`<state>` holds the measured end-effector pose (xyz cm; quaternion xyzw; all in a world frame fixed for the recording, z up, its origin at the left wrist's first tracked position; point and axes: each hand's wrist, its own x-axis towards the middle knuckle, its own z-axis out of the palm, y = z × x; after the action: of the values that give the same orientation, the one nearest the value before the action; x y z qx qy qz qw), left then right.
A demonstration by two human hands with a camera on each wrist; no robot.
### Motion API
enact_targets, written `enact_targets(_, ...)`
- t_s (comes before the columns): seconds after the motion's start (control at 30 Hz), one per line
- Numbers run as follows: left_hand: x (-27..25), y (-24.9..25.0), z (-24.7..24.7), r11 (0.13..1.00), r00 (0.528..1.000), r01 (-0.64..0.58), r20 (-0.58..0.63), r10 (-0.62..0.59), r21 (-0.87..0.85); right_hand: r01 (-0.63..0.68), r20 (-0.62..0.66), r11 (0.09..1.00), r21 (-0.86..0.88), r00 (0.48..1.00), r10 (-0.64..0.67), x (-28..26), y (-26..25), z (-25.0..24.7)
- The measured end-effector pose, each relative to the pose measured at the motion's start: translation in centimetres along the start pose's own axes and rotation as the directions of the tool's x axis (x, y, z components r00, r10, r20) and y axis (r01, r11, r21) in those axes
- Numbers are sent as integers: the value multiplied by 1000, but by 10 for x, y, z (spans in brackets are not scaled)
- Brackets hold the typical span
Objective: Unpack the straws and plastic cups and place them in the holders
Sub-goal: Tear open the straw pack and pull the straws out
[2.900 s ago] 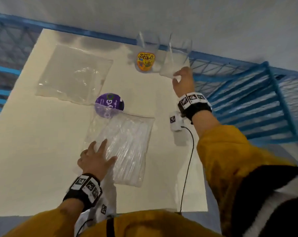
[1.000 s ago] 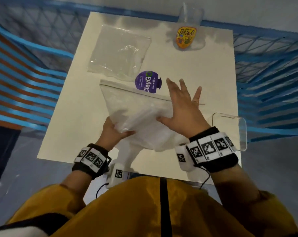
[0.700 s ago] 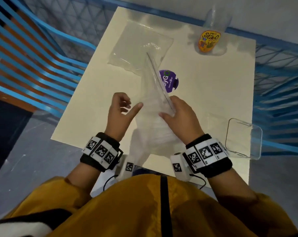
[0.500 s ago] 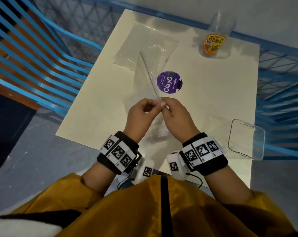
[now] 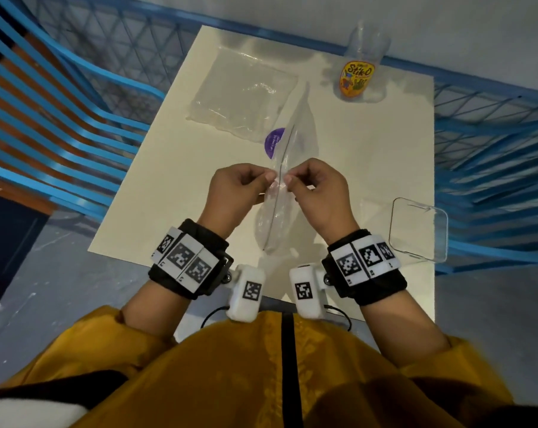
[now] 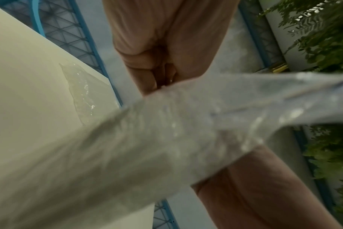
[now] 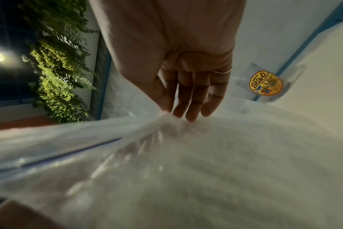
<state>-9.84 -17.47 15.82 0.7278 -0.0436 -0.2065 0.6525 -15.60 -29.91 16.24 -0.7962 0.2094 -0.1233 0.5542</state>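
Observation:
A clear zip bag of white straws [image 5: 287, 193] stands on edge above the cream table [image 5: 175, 186], its sealed top facing me. My left hand [image 5: 239, 188] pinches one side of the bag's top and my right hand [image 5: 317, 188] pinches the other side, thumbs close together. The bag fills both wrist views [image 6: 166, 139] [image 7: 186, 162], with the pinching fingertips [image 7: 178, 111] of my right hand at its edge. A clear rectangular holder [image 5: 419, 230] stands at the table's right edge. A clear jar with a yellow Stik-O label [image 5: 357, 78] stands at the far edge.
A second flat clear bag [image 5: 239, 94] lies at the far left of the table. A purple round lid [image 5: 273, 143] shows partly behind the held bag. Blue railings and mesh [image 5: 76, 97] surround the table on the left, far and right sides.
The straw bag went from lying flat under my hands to being lifted and turned on edge. Both hands moved to its top and now pinch it, slightly farther apart than half a second ago.

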Motion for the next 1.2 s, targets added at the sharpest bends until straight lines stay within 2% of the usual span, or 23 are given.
enact_targets(0.13, -5, 1, 1, 1000, 1000, -1, 16, 1, 1, -71, -11, 993, 96, 997, 72, -4, -2, 1)
enact_targets(0.23, -9, 2, -1, 999, 998, 21, 65, -19, -36, -138, 112, 961, 240, 987, 114, -5, 1, -3)
enact_targets(0.3, -13, 2, -2, 1000, 995, 23, 97, -21, -20, -156, 166, 953, 261, 979, 115, -7, 6, -5)
enact_targets(0.5, -29, 7, 9, 996, 989, 29, 141, -41, 87, -95, 100, 992, 82, 991, 87, -13, 7, -12)
enact_targets(0.57, -33, 8, 12, 998, 990, 66, 121, -68, 20, -85, 77, 993, 86, 994, 78, -15, 7, -16)
enact_targets(0.67, -38, 5, 13, 973, 988, 156, 45, -151, -171, -81, 95, 986, 143, 993, 68, -20, 9, -29)
enact_targets(0.73, -41, 1, 8, 960, 985, 154, -36, -166, -235, -94, 90, 981, 169, 993, 80, -22, 12, -44)
enact_targets(0.8, -46, -3, 3, 971, 987, 119, -83, -138, -206, -85, 100, 988, 132, 992, 72, -25, 19, -56)
enact_targets(0.9, -57, -4, 15, 996, 996, 68, -55, -71, -61, -20, 137, 999, 30, 990, 15, -35, 23, -57)
enact_targets(1.0, -65, -3, 34, 997, 997, 71, -12, -71, -15, 35, 126, 999, 34, 991, -39, -42, 26, -48)
enact_targets(1.1, -70, -7, 42, 998, 998, 54, 19, -54, 32, 28, 160, 1000, -11, 987, -26, -43, 28, -45)
enact_targets(1.2, -77, -9, 45, 999, 997, 28, 74, -30, 23, 2, 135, 1000, -9, 991, -1, -39, 30, -45)
